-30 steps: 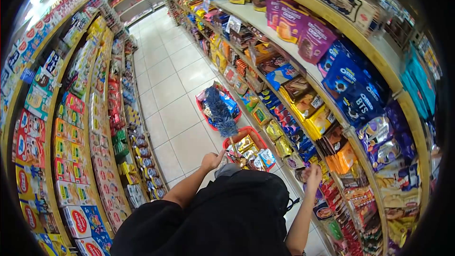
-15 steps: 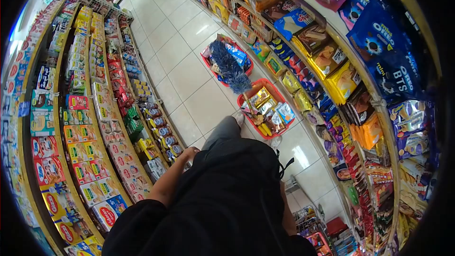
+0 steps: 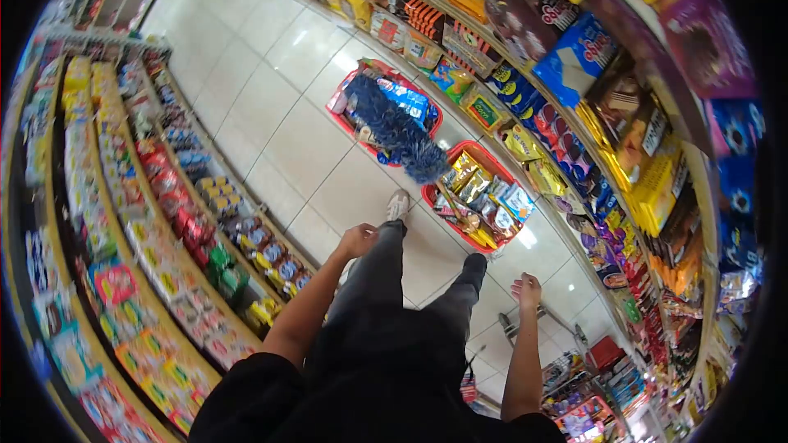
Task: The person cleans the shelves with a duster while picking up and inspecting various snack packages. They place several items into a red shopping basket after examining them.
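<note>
My left hand (image 3: 359, 241) hangs beside my thigh over the tiled floor, its fingers loosely curled, and whether it holds anything is too small to tell. On the other side, my right hand (image 3: 527, 289) is held low with its fingers partly bent and apart, nothing in it. Just ahead of my feet stands a red basket (image 3: 460, 239) filled with packaged snacks. A second red basket (image 3: 337, 101) is beyond it, to the left, with a fluffy dark blue duster (image 3: 392, 125) lying across its top.
Shelves of small boxes and packets (image 3: 148, 254) curve along the left. Shelves of biscuits and wafers (image 3: 648, 156) line the right. A cart frame (image 3: 533, 320) and more baskets of goods (image 3: 587, 418) stand at the lower right.
The view has shifted and turned. Both legs and feet now show, my right hand has come into view, and my left hand appears farther forward. The baskets sit slightly differently in view.
</note>
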Demonstrator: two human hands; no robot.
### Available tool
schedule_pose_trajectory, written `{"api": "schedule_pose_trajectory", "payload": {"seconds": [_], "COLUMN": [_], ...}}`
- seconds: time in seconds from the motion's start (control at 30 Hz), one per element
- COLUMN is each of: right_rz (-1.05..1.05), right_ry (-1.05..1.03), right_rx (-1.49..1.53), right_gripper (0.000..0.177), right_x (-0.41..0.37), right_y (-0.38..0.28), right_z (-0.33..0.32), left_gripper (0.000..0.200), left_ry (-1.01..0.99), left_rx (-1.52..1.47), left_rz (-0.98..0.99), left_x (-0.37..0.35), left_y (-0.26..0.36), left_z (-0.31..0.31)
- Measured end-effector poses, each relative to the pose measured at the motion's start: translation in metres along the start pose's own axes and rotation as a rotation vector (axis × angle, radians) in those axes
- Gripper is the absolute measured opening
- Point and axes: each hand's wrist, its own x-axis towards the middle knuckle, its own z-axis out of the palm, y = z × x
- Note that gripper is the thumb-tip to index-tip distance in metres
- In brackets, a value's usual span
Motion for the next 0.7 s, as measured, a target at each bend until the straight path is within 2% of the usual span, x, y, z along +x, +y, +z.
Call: {"api": "schedule_pose_trajectory", "payload": {"seconds": [0.1, 0.13, 0.17, 0.2, 0.23, 0.3, 0.4, 0.47, 0.57, 0.63, 0.67, 0.7], "right_rz": [-0.193, -0.236, -0.428, -0.521, -0.489, -0.640, -0.649, -0.626, -0.559, -0.608, -0.625, -0.697], "right_ry": [-0.018, -0.046, -0.034, -0.023, -0.041, -0.045, 0.055, 0.146, 0.300, 0.302, 0.214, 0.219], "right_rx": [-0.372, -0.543, -0.646, -0.714, -0.677, -0.679, -0.735, -0.837, -1.118, -1.200, -1.180, -1.069], "right_gripper": [0.025, 0.024, 0.020, 0.020, 0.024, 0.027, 0.037, 0.045, 0.053, 0.053, 0.047, 0.045], "right_x": [0.011, 0.010, 0.033, 0.020, 0.027, 0.049, 0.082, 0.097, 0.126, 0.161, 0.170, 0.169], "right_y": [0.006, 0.013, 0.035, 0.004, -0.005, -0.015, -0.031, -0.044, -0.042, -0.017, -0.014, -0.010], "right_z": [0.094, 0.111, 0.137, 0.171, 0.201, 0.252, 0.324, 0.360, 0.399, 0.411, 0.411, 0.408], "left_gripper": [0.032, 0.032, 0.032, 0.031, 0.029, 0.026, 0.029, 0.034, 0.034, 0.035, 0.036, 0.036], "left_ry": [0.018, 0.014, 0.039, 0.081, 0.109, 0.175, -0.012, -0.127, -0.201, -0.238, -0.244, -0.243], "left_rx": [0.039, 0.054, 0.017, -0.024, -0.102, -0.255, -0.463, -0.512, -0.529, -0.447, -0.444, -0.448], "left_rz": [0.052, 0.035, 0.020, 0.013, 0.036, 0.057, 0.059, -0.047, -0.191, -0.240, -0.264, -0.273], "left_x": [0.119, 0.139, 0.150, 0.162, 0.173, 0.182, 0.198, 0.195, 0.182, 0.175, 0.166, 0.164], "left_y": [-0.037, -0.057, -0.057, -0.045, -0.038, -0.037, -0.079, -0.108, -0.136, -0.164, -0.178, -0.187], "left_z": [-0.001, 0.011, 0.008, -0.002, -0.008, -0.006, 0.019, 0.034, 0.049, 0.055, 0.057, 0.059]}}
